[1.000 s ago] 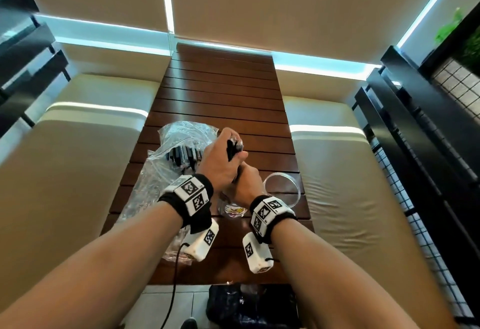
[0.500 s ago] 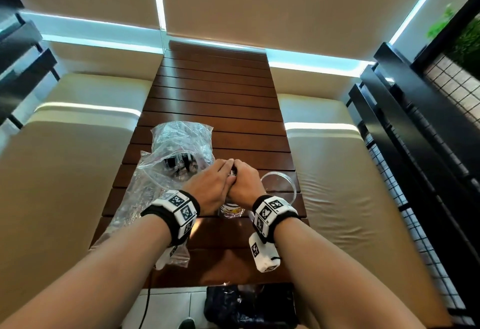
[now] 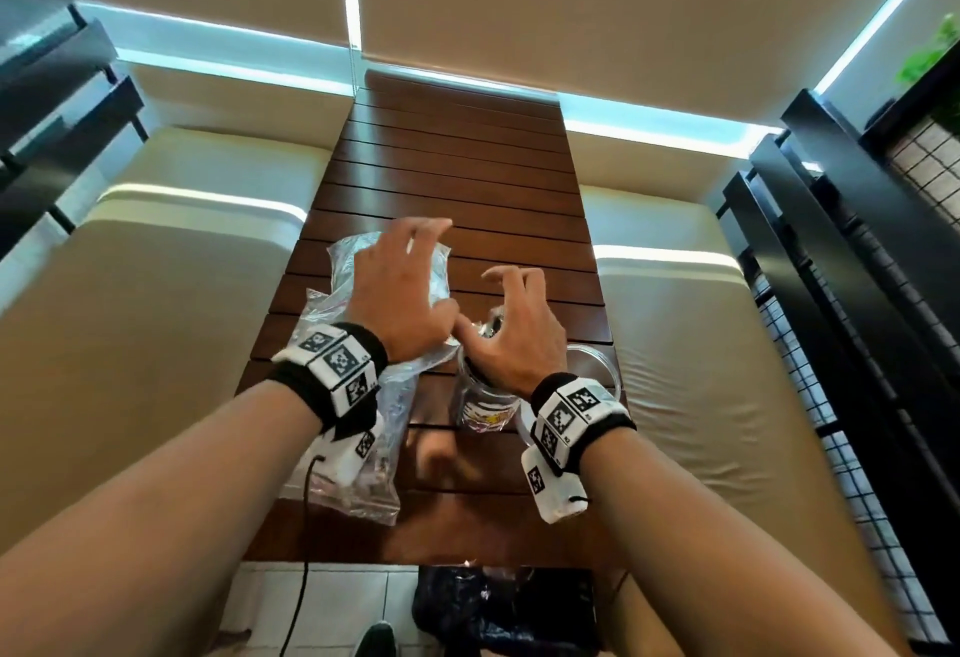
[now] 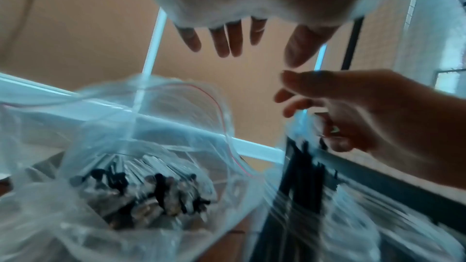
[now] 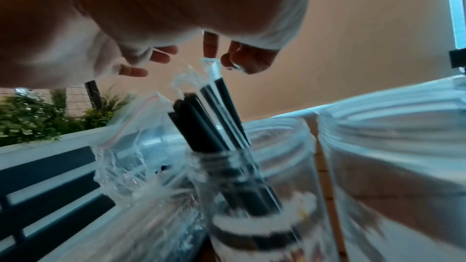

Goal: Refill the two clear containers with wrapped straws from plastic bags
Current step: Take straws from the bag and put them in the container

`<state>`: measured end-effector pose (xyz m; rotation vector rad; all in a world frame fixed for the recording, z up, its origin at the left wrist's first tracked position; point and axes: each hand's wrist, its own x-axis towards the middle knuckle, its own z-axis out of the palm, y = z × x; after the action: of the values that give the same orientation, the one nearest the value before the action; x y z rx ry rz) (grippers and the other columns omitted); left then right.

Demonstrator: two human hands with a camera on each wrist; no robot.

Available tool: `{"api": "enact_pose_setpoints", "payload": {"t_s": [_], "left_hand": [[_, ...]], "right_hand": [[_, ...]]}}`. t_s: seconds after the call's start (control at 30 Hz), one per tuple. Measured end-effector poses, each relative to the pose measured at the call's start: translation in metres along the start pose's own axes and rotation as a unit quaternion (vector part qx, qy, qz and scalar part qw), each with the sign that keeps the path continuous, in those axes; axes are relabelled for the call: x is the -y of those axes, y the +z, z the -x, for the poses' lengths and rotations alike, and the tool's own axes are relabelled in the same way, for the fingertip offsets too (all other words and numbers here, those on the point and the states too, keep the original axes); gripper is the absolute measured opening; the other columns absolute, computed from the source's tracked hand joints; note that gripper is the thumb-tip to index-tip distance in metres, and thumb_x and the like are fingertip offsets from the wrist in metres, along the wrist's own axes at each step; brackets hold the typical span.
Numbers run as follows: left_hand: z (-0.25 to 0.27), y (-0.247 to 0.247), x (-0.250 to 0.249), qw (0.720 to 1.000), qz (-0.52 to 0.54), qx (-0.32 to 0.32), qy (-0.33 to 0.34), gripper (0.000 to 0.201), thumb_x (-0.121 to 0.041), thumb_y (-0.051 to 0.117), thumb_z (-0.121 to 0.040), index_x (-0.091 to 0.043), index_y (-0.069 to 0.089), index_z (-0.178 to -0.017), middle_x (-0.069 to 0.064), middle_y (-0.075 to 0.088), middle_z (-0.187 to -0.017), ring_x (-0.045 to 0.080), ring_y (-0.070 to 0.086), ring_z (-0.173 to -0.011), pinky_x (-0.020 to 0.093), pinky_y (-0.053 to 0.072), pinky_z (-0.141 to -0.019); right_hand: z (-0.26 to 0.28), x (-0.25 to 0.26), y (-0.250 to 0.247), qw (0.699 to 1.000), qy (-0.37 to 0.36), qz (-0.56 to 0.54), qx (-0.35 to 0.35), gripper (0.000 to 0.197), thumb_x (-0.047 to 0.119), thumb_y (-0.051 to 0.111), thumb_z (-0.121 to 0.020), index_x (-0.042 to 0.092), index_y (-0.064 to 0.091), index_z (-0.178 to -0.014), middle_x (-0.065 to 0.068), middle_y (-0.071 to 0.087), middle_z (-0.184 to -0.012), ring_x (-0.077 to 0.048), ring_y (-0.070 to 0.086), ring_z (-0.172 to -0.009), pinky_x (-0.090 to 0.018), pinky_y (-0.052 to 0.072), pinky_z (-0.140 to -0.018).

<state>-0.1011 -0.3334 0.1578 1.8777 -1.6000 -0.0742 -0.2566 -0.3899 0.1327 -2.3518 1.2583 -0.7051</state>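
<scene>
A bundle of black wrapped straws (image 5: 209, 123) stands upright in the narrow clear container (image 3: 485, 409), which has a printed label. My right hand (image 3: 488, 303) hovers just above the straw tops with fingers spread and holds nothing. My left hand (image 3: 418, 282) is spread open beside it, over the clear zip bag (image 3: 358, 261). That zip bag (image 4: 141, 186) holds several more wrapped straws. A second, wider clear container (image 3: 597, 376) stands to the right of the first, partly hidden by my right wrist; I see no straws in it.
The slatted wooden table (image 3: 457, 163) runs away from me between two beige cushioned benches (image 3: 156, 318). A black metal frame with a wire grid (image 3: 831, 344) lines the right side. A dark bag (image 3: 493, 609) lies on the floor under the near table edge.
Both hands were clasped together round the straw bundle, pressing it down into the container. Now they have let go, spread open and lifted apart; the straws stand in the container.
</scene>
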Motion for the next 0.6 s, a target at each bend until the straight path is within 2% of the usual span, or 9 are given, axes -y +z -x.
{"api": "enact_pose_setpoints", "payload": {"t_s": [0.07, 0.13, 0.2, 0.27, 0.33, 0.43, 0.5, 0.53, 0.6], "left_hand": [[-0.006, -0.014, 0.018, 0.997, -0.065, 0.02, -0.043, 0.088, -0.039, 0.06, -0.058, -0.027, 0.034, -0.141, 0.001, 0.039, -0.138, 0.023, 0.042, -0.127, 0.048, 0.033, -0.105], [-0.008, -0.018, 0.041, 0.973, -0.168, 0.123, -0.104, 0.094, -0.049, 0.065, -0.062, -0.032, 0.023, -0.145, 0.005, 0.03, -0.146, 0.027, 0.037, -0.134, 0.051, 0.03, -0.107], [-0.006, -0.016, 0.066, 0.936, -0.205, 0.216, -0.185, 0.086, -0.047, 0.065, -0.074, -0.034, 0.02, -0.147, 0.009, 0.029, -0.15, 0.032, 0.041, -0.133, 0.052, 0.033, -0.106], [-0.005, -0.019, 0.078, 0.926, -0.187, 0.252, -0.209, 0.052, -0.029, 0.054, -0.085, -0.026, 0.043, -0.135, 0.014, 0.052, -0.135, 0.034, 0.056, -0.116, 0.048, 0.046, -0.098], [-0.004, -0.025, 0.08, 0.943, -0.177, 0.218, -0.178, 0.027, -0.016, 0.048, -0.085, -0.017, 0.063, -0.107, 0.013, 0.068, -0.111, 0.034, 0.064, -0.1, 0.043, 0.052, -0.086], [-0.003, -0.037, 0.064, 0.964, -0.14, 0.164, -0.152, 0.014, -0.003, 0.049, -0.085, -0.012, 0.06, -0.086, 0.016, 0.068, -0.096, 0.037, 0.062, -0.093, 0.037, 0.046, -0.075], [-0.003, -0.044, 0.055, 0.974, -0.11, 0.138, -0.144, 0.014, 0.0, 0.048, -0.084, -0.01, 0.058, -0.085, 0.014, 0.067, -0.091, 0.035, 0.061, -0.089, 0.034, 0.044, -0.071], [-0.002, -0.047, 0.053, 0.979, -0.095, 0.122, -0.133, 0.016, 0.001, 0.048, -0.083, -0.008, 0.061, -0.088, 0.012, 0.067, -0.091, 0.033, 0.062, -0.088, 0.033, 0.044, -0.071], [-0.001, -0.052, 0.053, 0.983, -0.073, 0.116, -0.124, 0.02, 0.003, 0.05, -0.083, -0.006, 0.064, -0.094, 0.009, 0.065, -0.088, 0.029, 0.06, -0.085, 0.028, 0.041, -0.07]], "right_hand": [[-0.005, 0.014, -0.002, 0.997, -0.054, 0.022, -0.049, 0.033, 0.051, 0.061, -0.081, 0.024, 0.055, -0.101, 0.009, 0.047, -0.102, -0.011, 0.053, -0.08, -0.028, 0.045, -0.061], [-0.009, 0.032, -0.001, 0.989, -0.128, 0.043, -0.053, 0.017, 0.037, 0.059, -0.085, 0.021, 0.056, -0.082, 0.008, 0.051, -0.085, -0.012, 0.049, -0.074, -0.026, 0.04, -0.057], [-0.013, 0.053, 0.009, 0.981, -0.176, 0.051, 0.058, 0.021, 0.032, 0.056, -0.091, 0.019, 0.058, -0.074, 0.006, 0.054, -0.075, -0.012, 0.05, -0.064, -0.024, 0.04, -0.054], [-0.014, 0.07, 0.028, 0.958, -0.163, 0.078, 0.224, 0.021, 0.022, 0.052, -0.092, 0.017, 0.06, -0.074, 0.001, 0.058, -0.072, -0.016, 0.055, -0.062, -0.024, 0.044, -0.055], [-0.019, 0.079, 0.049, 0.942, -0.14, 0.099, 0.287, 0.015, 0.009, 0.051, -0.086, 0.012, 0.064, -0.081, -0.008, 0.064, -0.081, -0.025, 0.061, -0.073, -0.028, 0.047, -0.062], [-0.035, 0.081, 0.079, 0.954, -0.09, 0.1, 0.269, 0.012, 0.008, 0.052, -0.083, 0.008, 0.062, -0.09, -0.015, 0.067, -0.101, -0.032, 0.061, -0.093, -0.031, 0.043, -0.071], [-0.047, 0.08, 0.095, 0.957, -0.082, 0.118, 0.252, 0.01, 0.017, 0.053, -0.088, 0.013, 0.062, -0.09, -0.014, 0.067, -0.103, -0.032, 0.061, -0.097, -0.033, 0.047, -0.081], [-0.053, 0.079, 0.101, 0.951, -0.083, 0.141, 0.262, 0.016, 0.023, 0.05, -0.092, 0.015, 0.064, -0.092, -0.014, 0.068, -0.105, -0.031, 0.062, -0.1, -0.034, 0.049, -0.086], [-0.061, 0.079, 0.107, 0.929, -0.073, 0.194, 0.306, 0.033, 0.029, 0.04, -0.099, 0.013, 0.067, -0.11, -0.014, 0.065, -0.117, -0.032, 0.059, -0.11, -0.038, 0.046, -0.092]]}}
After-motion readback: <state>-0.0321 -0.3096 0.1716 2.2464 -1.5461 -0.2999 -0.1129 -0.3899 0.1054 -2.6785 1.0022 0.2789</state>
